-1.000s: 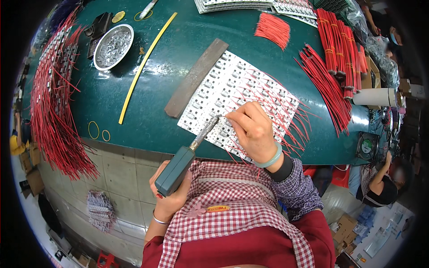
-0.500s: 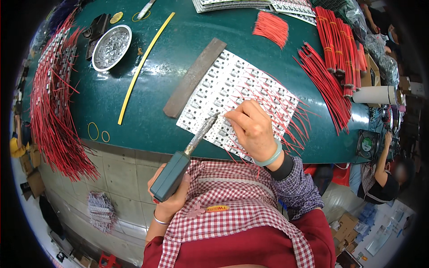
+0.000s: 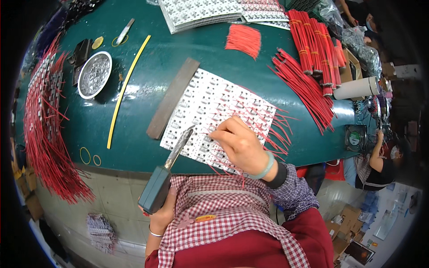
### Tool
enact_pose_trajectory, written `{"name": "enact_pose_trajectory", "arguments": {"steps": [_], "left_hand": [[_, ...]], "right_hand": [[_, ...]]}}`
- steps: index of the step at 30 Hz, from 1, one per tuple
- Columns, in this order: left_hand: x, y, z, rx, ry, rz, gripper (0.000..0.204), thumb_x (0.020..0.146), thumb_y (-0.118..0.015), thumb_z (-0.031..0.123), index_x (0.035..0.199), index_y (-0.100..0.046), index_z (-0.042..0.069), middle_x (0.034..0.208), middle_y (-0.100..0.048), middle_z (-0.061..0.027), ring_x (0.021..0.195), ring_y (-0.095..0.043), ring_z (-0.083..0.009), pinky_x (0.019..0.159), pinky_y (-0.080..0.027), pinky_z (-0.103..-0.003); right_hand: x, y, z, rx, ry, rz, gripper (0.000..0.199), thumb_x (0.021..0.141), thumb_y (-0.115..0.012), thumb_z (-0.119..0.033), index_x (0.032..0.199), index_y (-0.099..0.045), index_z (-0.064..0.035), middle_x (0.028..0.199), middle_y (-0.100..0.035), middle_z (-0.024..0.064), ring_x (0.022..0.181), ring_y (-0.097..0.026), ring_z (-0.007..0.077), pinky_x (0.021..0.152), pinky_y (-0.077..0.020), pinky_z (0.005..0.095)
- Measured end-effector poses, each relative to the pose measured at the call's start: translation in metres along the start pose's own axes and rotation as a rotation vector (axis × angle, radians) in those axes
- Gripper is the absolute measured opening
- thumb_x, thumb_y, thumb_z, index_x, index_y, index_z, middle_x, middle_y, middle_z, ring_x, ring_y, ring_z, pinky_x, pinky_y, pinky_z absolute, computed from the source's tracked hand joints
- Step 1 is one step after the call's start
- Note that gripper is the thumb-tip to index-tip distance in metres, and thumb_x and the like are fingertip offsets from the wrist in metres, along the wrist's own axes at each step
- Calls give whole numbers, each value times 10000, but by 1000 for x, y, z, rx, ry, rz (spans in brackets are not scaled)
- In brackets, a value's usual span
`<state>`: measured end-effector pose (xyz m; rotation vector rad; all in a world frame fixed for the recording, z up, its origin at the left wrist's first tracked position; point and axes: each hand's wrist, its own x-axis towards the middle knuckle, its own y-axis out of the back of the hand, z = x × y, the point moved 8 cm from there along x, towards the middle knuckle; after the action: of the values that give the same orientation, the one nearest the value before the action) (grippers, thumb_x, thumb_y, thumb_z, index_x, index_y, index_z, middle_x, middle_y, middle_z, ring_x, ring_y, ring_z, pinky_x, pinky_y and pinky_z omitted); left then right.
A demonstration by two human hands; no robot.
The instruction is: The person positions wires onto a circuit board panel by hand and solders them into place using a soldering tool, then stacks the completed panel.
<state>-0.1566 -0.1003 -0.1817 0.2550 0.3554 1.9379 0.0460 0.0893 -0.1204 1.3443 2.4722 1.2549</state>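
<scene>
My left hand (image 3: 164,213) is closed around the dark green, boxy handle of a soldering iron (image 3: 154,190). Its metal tip points up and right over a white sheet of small circuit boards (image 3: 196,105). Rows of grey and black parts cover the sheet, and thin red wires (image 3: 279,129) fan out from its right half. Over the sheet's middle, my right hand (image 3: 243,149) pinches what looks like the end of a thin red wire between thumb and forefinger. A small gap lies between those fingertips and the iron's tip. Contact between tip and sheet cannot be made out.
A brown bar (image 3: 174,98) lies along the sheet's left edge. Leftward are a yellow strip (image 3: 126,91), a metal bowl (image 3: 108,78) and a mass of wired boards (image 3: 44,134). Red wire bundles (image 3: 308,94) and stacked board sheets (image 3: 201,15) lie beyond. Another person sits far right.
The whole view has shifted, so the table appears lower and further left. My right fingertips have moved right over the sheet, widening the gap to the iron's tip.
</scene>
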Motion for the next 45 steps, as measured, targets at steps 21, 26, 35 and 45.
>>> {"name": "enact_pose_trajectory", "arguments": {"steps": [21, 26, 35, 45], "left_hand": [[2, 4, -5, -139, 135, 95, 350, 920, -687, -35, 1266, -640, -26, 1031, -674, -62, 681, -539, -86, 565, -431, -286], [6, 3, 1, -124, 86, 93, 340, 920, -677, -51, 1258, -642, -33, 1005, -666, -55, 681, -533, -83, 565, -421, -278], [3, 0, -2, -150, 104, 74, 346, 907, -663, -86, 1249, -646, -35, 928, -644, -43, 630, -513, -74, 538, -407, -264], [3, 10, 12, -117, 113, 49, 290, 832, -746, -37, 1114, -685, -64, 983, -710, -128, 764, -663, -178, 661, -525, -295]], "right_hand": [[143, 73, 161, -563, 7, 274, 47, 832, -726, -123, 855, -696, -94, 911, -644, 88, 936, -630, 314, 796, -525, 429], [139, 80, 155, -596, 29, 385, 41, 875, -692, -144, 884, -713, -110, 872, -687, 79, 861, -662, 306, 744, -539, 430], [125, 86, 91, -505, 198, 357, 27, 863, -686, -72, 884, -691, -89, 840, -623, 82, 830, -620, 304, 717, -511, 421], [2, 6, -35, -95, 37, 134, 227, 722, -732, 59, 924, -713, -42, 751, -540, 91, 695, -571, 266, 594, -472, 378]]}}
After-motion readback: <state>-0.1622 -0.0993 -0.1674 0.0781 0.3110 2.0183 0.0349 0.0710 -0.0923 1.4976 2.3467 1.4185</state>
